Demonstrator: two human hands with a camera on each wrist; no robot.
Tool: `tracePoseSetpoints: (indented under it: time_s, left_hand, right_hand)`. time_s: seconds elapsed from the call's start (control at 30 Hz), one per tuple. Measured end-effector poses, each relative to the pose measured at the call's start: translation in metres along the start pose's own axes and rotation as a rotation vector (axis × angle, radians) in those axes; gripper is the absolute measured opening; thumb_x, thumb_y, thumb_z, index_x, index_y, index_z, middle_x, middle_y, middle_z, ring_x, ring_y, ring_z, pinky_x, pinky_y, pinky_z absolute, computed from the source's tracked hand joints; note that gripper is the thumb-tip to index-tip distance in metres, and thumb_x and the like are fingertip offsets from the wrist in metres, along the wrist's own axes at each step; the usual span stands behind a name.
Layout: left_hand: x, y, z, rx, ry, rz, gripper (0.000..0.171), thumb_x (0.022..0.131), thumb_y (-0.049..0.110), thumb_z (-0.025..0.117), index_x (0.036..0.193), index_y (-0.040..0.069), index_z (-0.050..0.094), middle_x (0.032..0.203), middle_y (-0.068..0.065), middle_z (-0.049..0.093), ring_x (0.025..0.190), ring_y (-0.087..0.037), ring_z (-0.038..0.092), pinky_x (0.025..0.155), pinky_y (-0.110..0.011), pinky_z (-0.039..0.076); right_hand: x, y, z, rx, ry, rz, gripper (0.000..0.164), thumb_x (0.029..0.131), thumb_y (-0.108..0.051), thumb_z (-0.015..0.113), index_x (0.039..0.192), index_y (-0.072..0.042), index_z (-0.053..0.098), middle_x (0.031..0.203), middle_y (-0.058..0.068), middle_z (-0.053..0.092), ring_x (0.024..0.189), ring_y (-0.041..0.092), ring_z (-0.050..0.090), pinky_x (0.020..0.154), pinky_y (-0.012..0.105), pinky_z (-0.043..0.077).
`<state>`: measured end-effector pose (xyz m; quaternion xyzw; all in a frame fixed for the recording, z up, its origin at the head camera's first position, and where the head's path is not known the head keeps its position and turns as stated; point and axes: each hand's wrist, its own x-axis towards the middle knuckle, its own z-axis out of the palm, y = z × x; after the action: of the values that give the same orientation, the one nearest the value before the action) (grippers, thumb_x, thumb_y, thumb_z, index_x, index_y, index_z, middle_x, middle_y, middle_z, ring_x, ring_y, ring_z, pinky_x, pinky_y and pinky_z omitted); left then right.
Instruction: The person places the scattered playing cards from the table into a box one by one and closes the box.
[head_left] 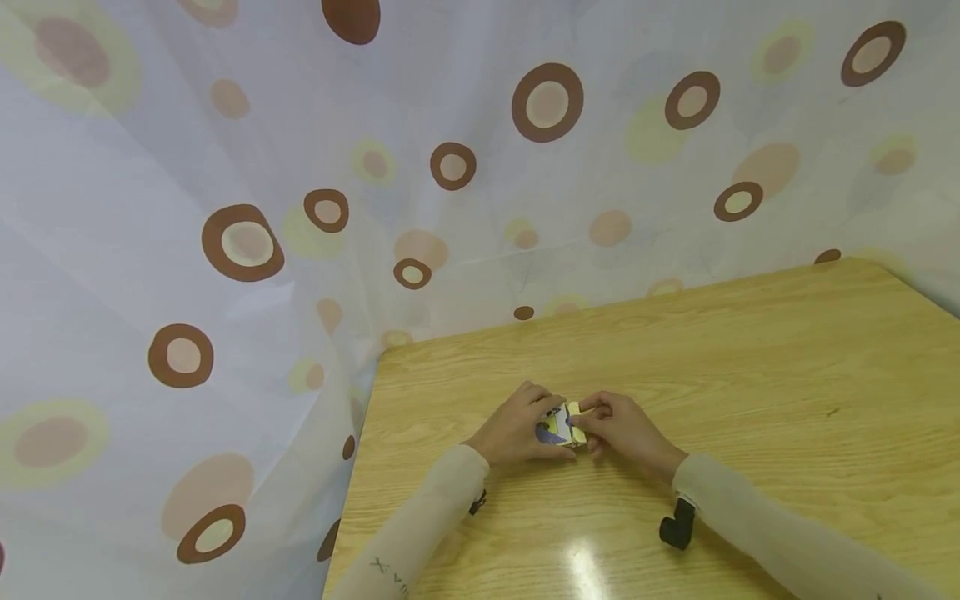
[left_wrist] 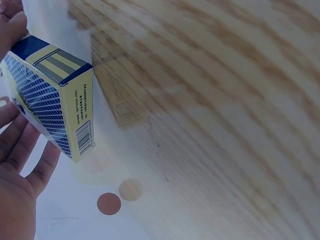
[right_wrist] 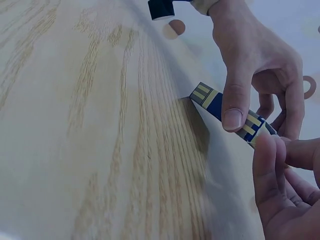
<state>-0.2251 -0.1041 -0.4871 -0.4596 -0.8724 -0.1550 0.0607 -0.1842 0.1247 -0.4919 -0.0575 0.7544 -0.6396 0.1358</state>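
A small cardboard box [head_left: 553,427] printed in blue and cream, like a playing-card box, is held at the middle of the two hands. My left hand [head_left: 517,427] grips it along its edges, thumb on the near side and fingers on the far side. In the left wrist view the box [left_wrist: 79,117] shows a barcode and fine print on its cream end. At the other end, my right hand [head_left: 628,432] pinches a cream flap [head_left: 577,408] with thumb and fingers. The right wrist view shows the right hand [right_wrist: 275,195] at that end; its fingertips hide the opening.
A wood-grain table [head_left: 750,392] lies under the hands. A white curtain [head_left: 480,217] with brown and peach circles hangs along its far and left edges. A black wrist mount [head_left: 678,525] sits below the right cuff.
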Motion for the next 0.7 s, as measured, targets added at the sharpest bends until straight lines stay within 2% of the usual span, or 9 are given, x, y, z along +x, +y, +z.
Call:
tracePoseSetpoints:
  time_s: [0.23,0.47,0.7]
  left_hand:
    - [0.0027,-0.0003,0.0009,0.03,0.025,0.052,0.087,0.077,0.055,0.087,0.141,0.003,0.06,0.127,-0.003,0.059,0.108,-0.012,0.048,0.084,-0.011,0.042]
    - [0.0015,0.0003,0.0007,0.011,-0.005,0.007,0.085,0.079,0.056,0.086,0.142,0.005,0.059,0.128,-0.002,0.058,0.108,-0.011,0.048,0.082,-0.01,0.041]
    - [0.0035,0.002,0.0001,0.021,0.003,0.024,0.083,0.077,0.056,0.086,0.139,0.006,0.061,0.126,-0.002,0.06,0.108,-0.012,0.05,0.082,-0.009,0.043]
  right_hand:
    - [-0.0005,-0.0016,0.0028,-0.015,0.016,-0.018,0.03,0.098,-0.022,0.073,0.107,0.003,0.058,0.082,0.016,0.065,0.066,0.024,0.067,0.063,0.039,0.061]
    - [-0.0004,0.0004,-0.0003,0.029,-0.014,0.01,0.028,0.102,-0.019,0.069,0.11,0.005,0.057,0.083,0.016,0.063,0.067,0.023,0.064,0.065,0.041,0.061]
    - [-0.0016,0.0021,-0.0023,0.062,-0.065,-0.025,0.029,0.102,-0.019,0.068,0.106,0.008,0.057,0.08,0.016,0.063,0.064,0.021,0.064,0.065,0.043,0.062]
